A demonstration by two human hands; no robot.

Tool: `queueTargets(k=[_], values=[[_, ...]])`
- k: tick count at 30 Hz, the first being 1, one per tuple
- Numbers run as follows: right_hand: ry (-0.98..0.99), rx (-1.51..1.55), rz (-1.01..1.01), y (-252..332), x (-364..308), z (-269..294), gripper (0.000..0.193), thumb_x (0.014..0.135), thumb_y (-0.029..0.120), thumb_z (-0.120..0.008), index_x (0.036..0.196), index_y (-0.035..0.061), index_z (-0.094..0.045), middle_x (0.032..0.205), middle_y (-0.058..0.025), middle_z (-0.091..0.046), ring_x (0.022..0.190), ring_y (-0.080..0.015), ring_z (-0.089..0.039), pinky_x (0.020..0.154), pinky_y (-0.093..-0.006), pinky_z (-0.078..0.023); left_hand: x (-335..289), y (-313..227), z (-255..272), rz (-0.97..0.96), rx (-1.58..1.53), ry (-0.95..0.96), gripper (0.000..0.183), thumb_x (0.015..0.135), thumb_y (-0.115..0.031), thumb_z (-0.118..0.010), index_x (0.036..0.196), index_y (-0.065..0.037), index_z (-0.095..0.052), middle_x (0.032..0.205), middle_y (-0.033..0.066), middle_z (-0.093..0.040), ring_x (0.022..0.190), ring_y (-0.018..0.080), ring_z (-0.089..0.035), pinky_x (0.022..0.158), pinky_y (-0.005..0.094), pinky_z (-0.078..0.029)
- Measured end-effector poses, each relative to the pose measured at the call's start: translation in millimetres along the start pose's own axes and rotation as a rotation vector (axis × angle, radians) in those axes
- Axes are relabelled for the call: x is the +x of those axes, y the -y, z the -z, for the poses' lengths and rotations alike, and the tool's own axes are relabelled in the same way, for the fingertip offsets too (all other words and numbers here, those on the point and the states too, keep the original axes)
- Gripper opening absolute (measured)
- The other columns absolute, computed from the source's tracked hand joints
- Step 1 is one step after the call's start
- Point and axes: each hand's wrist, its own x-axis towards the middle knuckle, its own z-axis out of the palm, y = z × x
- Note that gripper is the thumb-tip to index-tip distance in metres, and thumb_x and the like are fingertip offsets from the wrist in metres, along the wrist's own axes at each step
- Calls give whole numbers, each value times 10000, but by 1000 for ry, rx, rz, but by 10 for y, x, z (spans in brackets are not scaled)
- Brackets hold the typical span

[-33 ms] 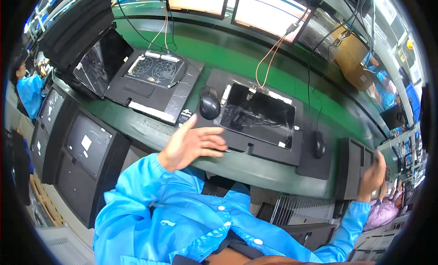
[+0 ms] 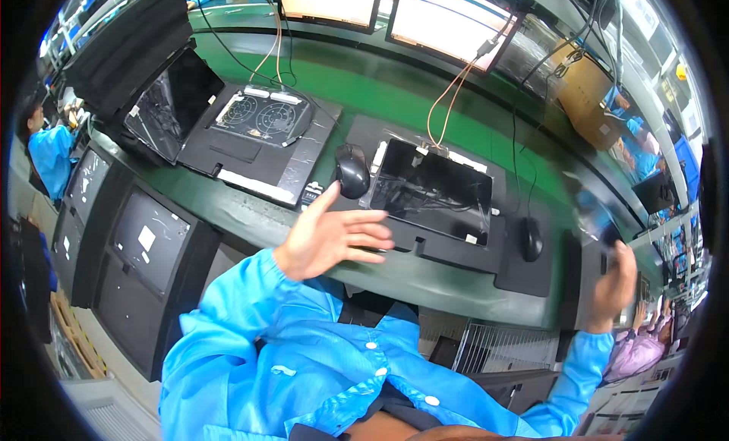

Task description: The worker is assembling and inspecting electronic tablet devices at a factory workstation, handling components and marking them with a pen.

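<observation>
Four fingers (image 2: 367, 229) extended, left hand (image 2: 319, 244) near mouse (image 2: 352, 172); right hand (image 2: 611, 289) raised.

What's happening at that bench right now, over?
Left hand open, empty; right hand at a blurred dark object, grip unclear. Dark screen panel lying on black base. Black mouse close at panel's left.

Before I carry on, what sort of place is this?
Probably an electronics assembly or testing workshop: a black screen panel lies in a dark holder on a long green bench, lit monitors stand behind it, and another person in a blue smock is off to the left.
</observation>
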Motion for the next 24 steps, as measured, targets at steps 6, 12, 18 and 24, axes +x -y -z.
queueTargets(k=[6, 12, 18, 24], values=[[32, 714, 545, 2401, 1297, -846, 165, 832, 57, -730, 991, 100, -718, 1115, -65, -761, 1163, -271, -708, 1102, -582, -469, -291, -211, 444, -8, -212, 51, 683, 1007, -538, -531, 1324, 62, -613, 1229, 235, -697, 1147, 341, -686, 1015, 466, -541], [237, 896, 210, 3711, 1855, -2453, 382, 892, 182, -744, 1249, 59, -683, 1301, -148, -631, 1265, -345, -564, 1097, -462, -433, -1509, -287, 747, -531, -403, -307, 236, 978, -99, -623, 1145, 41, -714, 1112, 194, -758, 1023, 326, -745, 932, 460, -612], [611, 805, 316, 4110, 1852, -3224, 227, 878, 185, -743, 1089, 100, -723, 1147, -88, -654, 1244, -302, -568, 1197, -565, -316, -1669, -567, 747, -858, -389, -603, 142, 952, -79, -707, 1080, -17, -716, 1088, 128, -761, 994, 289, -743, 953, 459, -611], [553, 880, 479, 4181, 1849, -3185, 200, 898, 233, -734, 1072, 132, -731, 1083, -62, -670, 1174, -286, -598, 1138, -563, -365, -1581, -621, 1015, -879, -464, -769, 94, 945, -99, -730, 1021, -43, -722, 1054, 101, -762, 995, 265, -735, 923, 447, -607]])
